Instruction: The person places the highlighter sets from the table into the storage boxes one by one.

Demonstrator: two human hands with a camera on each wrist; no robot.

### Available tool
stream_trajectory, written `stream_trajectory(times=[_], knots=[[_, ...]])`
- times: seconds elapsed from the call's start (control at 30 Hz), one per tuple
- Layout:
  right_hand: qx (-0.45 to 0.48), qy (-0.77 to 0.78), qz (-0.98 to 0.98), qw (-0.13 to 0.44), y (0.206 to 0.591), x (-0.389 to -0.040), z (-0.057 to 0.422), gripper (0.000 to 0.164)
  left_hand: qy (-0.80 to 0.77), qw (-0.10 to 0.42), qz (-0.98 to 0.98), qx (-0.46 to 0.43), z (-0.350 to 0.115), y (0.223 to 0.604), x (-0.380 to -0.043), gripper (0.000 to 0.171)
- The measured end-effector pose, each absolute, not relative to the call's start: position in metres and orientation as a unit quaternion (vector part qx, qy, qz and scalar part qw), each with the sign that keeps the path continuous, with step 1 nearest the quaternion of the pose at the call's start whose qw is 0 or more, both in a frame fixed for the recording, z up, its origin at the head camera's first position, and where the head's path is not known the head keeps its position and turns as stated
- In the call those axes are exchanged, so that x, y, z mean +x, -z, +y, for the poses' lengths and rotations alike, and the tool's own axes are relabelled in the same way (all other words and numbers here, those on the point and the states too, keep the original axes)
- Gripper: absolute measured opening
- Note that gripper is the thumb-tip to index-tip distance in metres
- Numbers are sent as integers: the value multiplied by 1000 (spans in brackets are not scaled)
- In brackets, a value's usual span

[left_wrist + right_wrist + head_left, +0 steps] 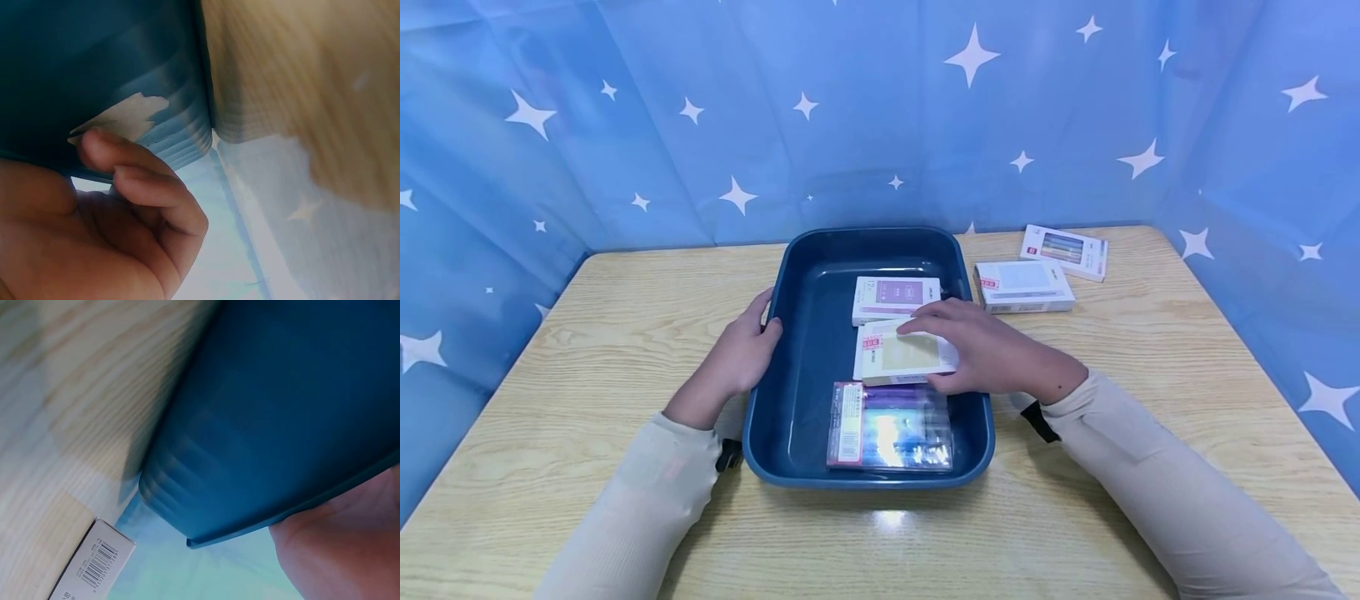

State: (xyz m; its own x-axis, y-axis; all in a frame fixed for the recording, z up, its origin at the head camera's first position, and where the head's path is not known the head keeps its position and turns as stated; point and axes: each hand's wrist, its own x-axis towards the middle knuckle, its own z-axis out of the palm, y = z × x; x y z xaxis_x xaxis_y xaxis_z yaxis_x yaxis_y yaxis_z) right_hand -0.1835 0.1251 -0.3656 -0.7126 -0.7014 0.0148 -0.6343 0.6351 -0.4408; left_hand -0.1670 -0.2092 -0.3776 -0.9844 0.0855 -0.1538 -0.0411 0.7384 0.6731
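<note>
A dark blue plastic tray (805,482) with rounded corners stands on the table. At its left rim is my left hand (747,350), thumb over the edge and curled fingers (150,187) against the outer wall. Reaching over the right rim, my right hand (973,346) grips the right end of a white box with a yellow panel (895,354), thumb at its near side. Behind this box lies a white box with a purple panel (891,296). Nearest the front is a clear pack of purple and blue pens (887,429). The right wrist view hides the fingertips behind the tray wall.
To the right of the tray, a white box (1022,287) lies on the wooden table (625,333). Behind it is a white pack with a window (1067,252) showing coloured sticks. A blue star-patterned curtain (850,108) hangs along the back and sides.
</note>
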Motion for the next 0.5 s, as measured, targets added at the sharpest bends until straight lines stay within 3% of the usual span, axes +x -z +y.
stream_trajectory(times=[0.5], knots=[[-370,203,902,90,365,-183,125,57,-360,90,928,10,-210,379,-168,59]])
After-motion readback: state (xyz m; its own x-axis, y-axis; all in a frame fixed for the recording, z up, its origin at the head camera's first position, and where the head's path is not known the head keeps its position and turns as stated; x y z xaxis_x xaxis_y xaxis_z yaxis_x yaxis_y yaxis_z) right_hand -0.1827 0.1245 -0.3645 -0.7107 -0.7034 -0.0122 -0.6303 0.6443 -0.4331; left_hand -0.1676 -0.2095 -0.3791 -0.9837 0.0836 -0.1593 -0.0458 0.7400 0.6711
